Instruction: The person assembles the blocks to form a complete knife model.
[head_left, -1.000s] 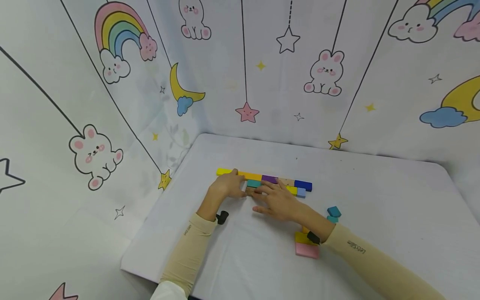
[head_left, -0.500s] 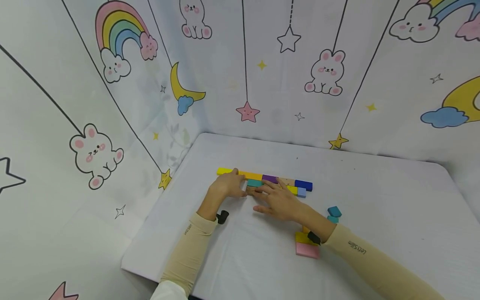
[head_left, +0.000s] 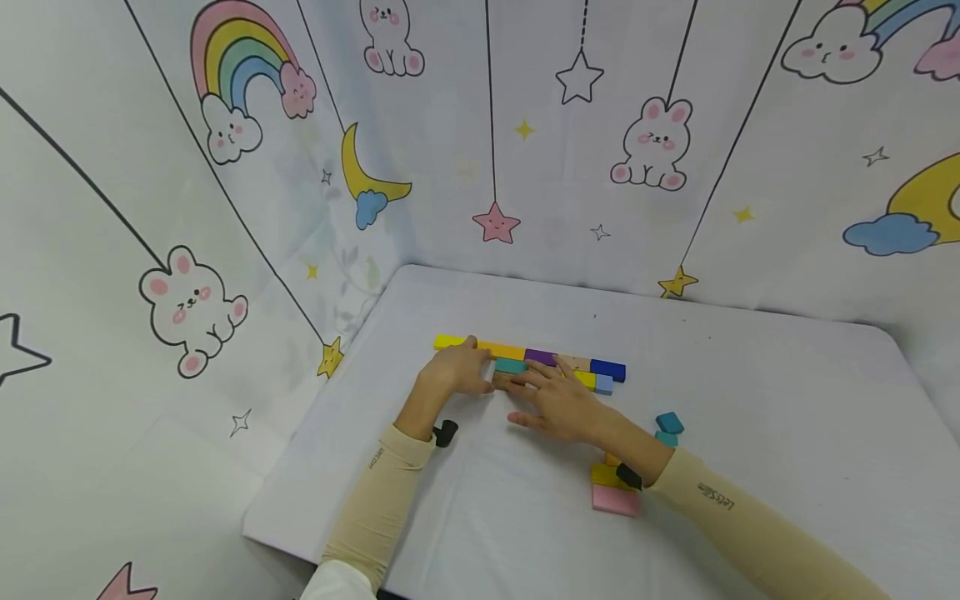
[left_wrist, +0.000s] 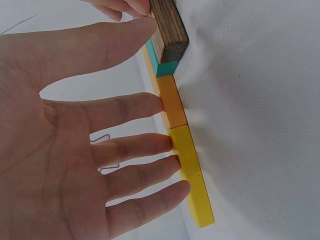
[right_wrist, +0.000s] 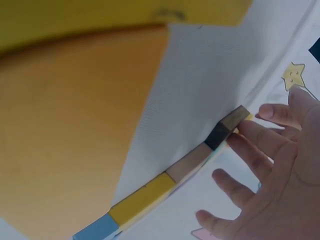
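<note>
The left grip (head_left: 454,371) is unclenched, its straight fingers laid against a yellow rectangular bar (left_wrist: 195,180) and an orange rectangular bar (left_wrist: 173,102), its thumb at a brown wood-grained block (left_wrist: 173,30). The right grip (head_left: 558,404) is likewise unclenched, its fingertips placed at the brown block. This block is set beside a teal block (head_left: 511,366), in front of the orange bar, on the white-covered bench (head_left: 765,400). A flat pink block (head_left: 615,500) is seen near the right forearm (head_left: 633,446).

In head view, looks forward and down from above across bench (head_left: 750,400). In both wrist views, looks closely along lined-up blocks (head_left: 538,357), shared with head view.
</note>
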